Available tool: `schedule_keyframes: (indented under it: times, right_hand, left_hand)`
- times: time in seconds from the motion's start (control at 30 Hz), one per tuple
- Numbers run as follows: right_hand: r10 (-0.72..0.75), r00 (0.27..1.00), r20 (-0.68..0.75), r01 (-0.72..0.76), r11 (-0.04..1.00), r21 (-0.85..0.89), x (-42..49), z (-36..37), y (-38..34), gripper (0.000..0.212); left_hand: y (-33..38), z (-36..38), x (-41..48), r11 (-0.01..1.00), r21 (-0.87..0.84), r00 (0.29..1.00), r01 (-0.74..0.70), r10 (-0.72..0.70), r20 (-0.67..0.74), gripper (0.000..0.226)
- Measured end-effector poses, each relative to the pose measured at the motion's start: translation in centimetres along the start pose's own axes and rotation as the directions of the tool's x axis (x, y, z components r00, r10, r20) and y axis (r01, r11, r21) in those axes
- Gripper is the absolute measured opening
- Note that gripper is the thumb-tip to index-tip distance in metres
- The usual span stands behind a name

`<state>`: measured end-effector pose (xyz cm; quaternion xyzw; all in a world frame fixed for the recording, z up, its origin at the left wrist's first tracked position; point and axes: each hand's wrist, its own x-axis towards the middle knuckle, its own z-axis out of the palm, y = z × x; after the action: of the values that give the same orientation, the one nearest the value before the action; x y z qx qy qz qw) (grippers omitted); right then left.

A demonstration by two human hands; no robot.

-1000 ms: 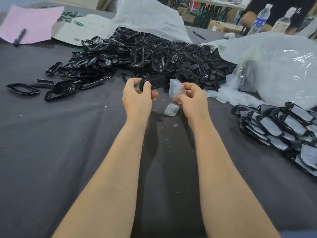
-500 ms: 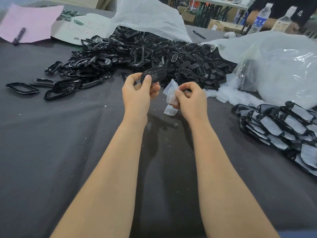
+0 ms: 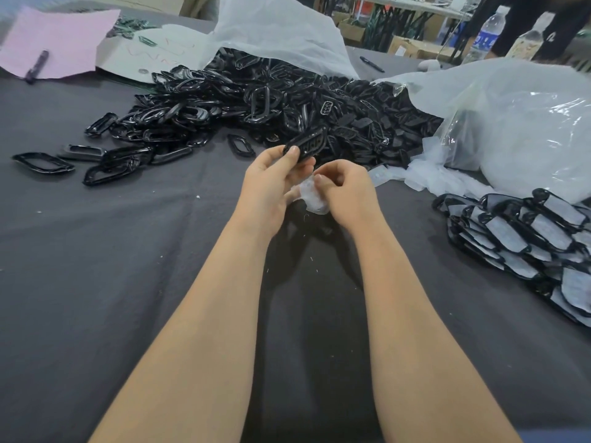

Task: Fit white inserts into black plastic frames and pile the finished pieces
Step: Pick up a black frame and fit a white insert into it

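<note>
A grey cloth-covered table [image 3: 96, 266] carries a large heap of loose black plastic frames [image 3: 287, 100] spilling from a translucent white bag [image 3: 278, 30]. A crinkled clear plastic bag [image 3: 511, 123] lies at the right, with loose white inserts [image 3: 438, 177] at its mouth. The pile of finished pieces [image 3: 527, 231] sits near the right edge. A pink paper sheet [image 3: 57, 39] with a dark marker [image 3: 36, 67] lies far left. Nothing blocks the hands.

Compared with half a second ago, the hands have drawn together and the insert sits lower, against the left fingers.

The left hand [image 3: 271, 183] pinches a black oval plastic frame [image 3: 308, 143] between thumb and fingers, tilted up above the table. The right hand [image 3: 348, 190], fingers curled, pinches a thin white insert [image 3: 311, 195] just below the frame.
</note>
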<state>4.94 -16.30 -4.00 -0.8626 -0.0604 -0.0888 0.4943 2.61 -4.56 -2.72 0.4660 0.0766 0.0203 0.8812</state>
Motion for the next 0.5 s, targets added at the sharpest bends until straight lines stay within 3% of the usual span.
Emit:
schedule_keyframes:
  times: [0.17, 0.33, 0.43, 0.5]
  right_hand:
    - [0.078, 0.997, -0.009, -0.076, 0.985, 0.155, 0.1, -0.4, -0.2, 0.026]
    - [0.084, 0.978, -0.191, -0.022, 0.952, 0.305, -0.1, -1.3, -0.5, 0.029]
    - [0.103, 0.96, -0.26, -0.008, 0.939, 0.344, -0.3, -1.6, -0.6, 0.027]
    - [0.166, 0.957, -0.237, -0.047, 0.898, 0.437, -0.1, -1.5, -0.9, 0.025]
  left_hand:
    - [-0.4, -0.1, 0.3, 0.999, 0.023, 1.0, 0.025, -0.024, -0.02, 0.009]
    - [-0.2, -0.4, 0.6, 0.991, -0.12, 0.996, 0.063, -0.071, -0.06, 0.01]
    - [0.0, -0.3, 0.6, 0.985, -0.17, 0.997, 0.008, -0.022, -0.08, 0.009]
    - [-0.1, -0.3, 0.7, 0.994, -0.067, 0.986, -0.089, 0.078, -0.15, 0.007]
